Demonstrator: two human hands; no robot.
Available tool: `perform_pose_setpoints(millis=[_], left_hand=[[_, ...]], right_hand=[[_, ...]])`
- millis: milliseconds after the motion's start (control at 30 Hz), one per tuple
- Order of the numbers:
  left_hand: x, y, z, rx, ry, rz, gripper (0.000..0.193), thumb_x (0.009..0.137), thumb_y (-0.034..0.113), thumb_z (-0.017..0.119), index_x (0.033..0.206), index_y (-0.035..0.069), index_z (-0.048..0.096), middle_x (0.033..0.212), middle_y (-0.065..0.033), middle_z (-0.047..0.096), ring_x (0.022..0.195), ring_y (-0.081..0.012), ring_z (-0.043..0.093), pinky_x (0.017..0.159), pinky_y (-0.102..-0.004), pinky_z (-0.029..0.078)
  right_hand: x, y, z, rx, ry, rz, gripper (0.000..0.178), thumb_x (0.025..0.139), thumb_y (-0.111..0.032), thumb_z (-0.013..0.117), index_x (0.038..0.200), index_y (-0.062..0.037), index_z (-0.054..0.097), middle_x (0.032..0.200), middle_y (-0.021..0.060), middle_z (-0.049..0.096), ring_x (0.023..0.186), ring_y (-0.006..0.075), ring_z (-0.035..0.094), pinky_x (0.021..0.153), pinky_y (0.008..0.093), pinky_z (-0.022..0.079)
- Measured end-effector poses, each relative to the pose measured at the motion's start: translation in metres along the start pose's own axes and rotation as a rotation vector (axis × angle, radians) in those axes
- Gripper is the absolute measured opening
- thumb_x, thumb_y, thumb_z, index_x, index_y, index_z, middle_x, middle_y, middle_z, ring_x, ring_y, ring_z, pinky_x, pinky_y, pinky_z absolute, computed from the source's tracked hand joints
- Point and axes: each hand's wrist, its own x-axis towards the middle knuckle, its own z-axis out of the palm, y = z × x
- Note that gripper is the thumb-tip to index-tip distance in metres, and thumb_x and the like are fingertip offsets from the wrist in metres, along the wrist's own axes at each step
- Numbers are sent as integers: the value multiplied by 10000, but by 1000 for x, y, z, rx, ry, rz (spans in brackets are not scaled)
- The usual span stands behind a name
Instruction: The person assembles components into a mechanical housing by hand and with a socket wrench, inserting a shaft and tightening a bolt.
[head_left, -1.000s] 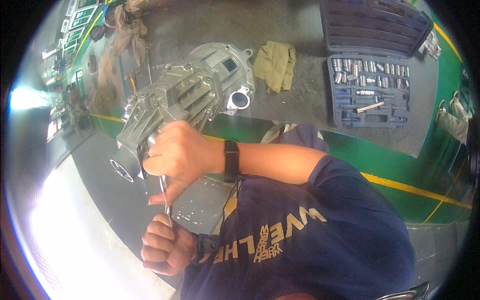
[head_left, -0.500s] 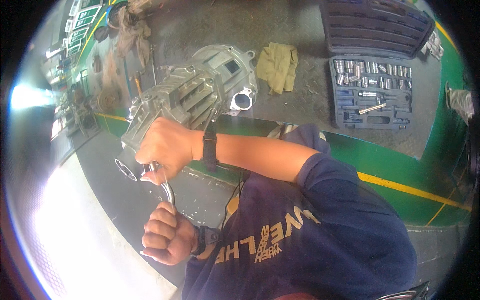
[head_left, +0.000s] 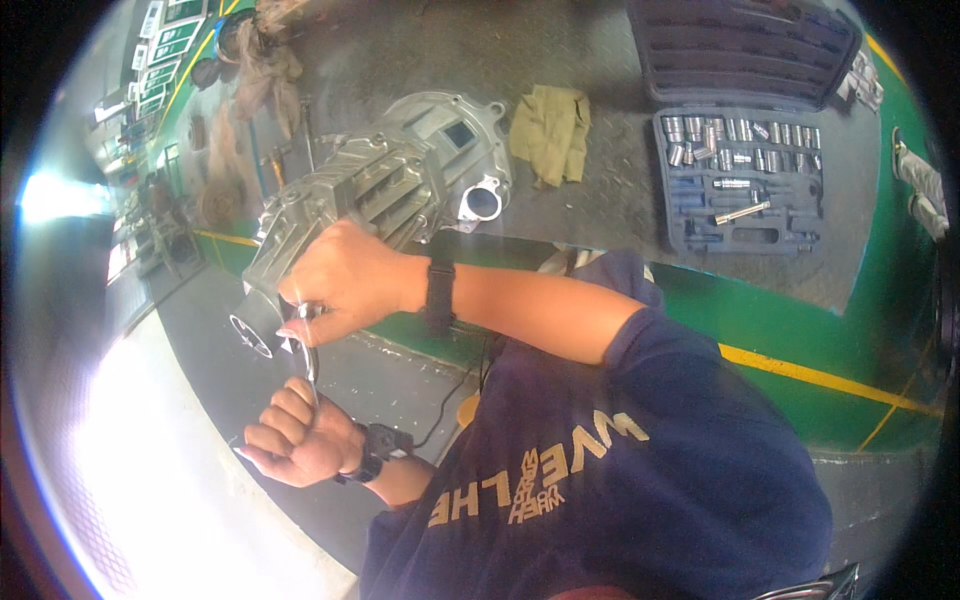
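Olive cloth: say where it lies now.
In the head view, upper middle, the olive cloth lies between the metal casing and the open toolbox, nearer the casing.

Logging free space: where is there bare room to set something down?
Bare: dark surface between cloth and toolbox. Crowded: the lower end of the metal housing, where the right hand and left hand grip a metal tool.

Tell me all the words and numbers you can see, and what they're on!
Dark blue shirt: big gold letters with smaller ones beside them; I won't copy them out.
Green-and-white panels: any writing is too small and blurred to read.
Open socket case: any marks are too small to read.
Metal housing and curved metal tool: none readable.
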Motion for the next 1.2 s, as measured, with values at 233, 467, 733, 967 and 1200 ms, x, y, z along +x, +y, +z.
perform_pose_setpoints(millis=[233,467,733,967,1200], left_hand=[[-5,-6,-3,-36,-70,3,512,1143,364,295,662,189,292,542,43,242,535,-127,178,560,-331,195],[14,-6,-18,-82,-140,-42,501,1132,347,320,657,189,312,532,47,275,501,-120,194,548,-325,211],[14,-7,30,-64,-326,-134,524,1092,355,400,613,178,280,531,35,271,523,-147,227,591,-337,226],[8,22,4,-73,-262,50,511,1121,396,352,662,176,305,523,42,282,478,-143,218,532,-344,212],[-15,42,-11,-7,-72,96,505,1145,430,305,705,183,311,592,37,262,551,-132,215,583,-331,216]], right_hand=[[-13,-14,-19,-39,-13,-15,437,850,-447,743,648,-100,570,600,95,537,559,337,583,507,438,422],[-95,-62,-8,-63,-209,141,354,980,-407,654,812,-99,608,671,91,621,622,337,645,551,454,464],[-72,-16,61,32,-308,172,249,903,-387,693,930,-144,648,747,103,696,735,383,695,629,496,527],[-68,-53,45,-79,-477,59,307,885,-389,745,896,-109,620,706,80,670,677,362,681,567,481,499],[-59,-92,-11,-200,-127,-101,450,881,-497,774,720,-129,570,577,25,492,503,248,555,481,381,397]])
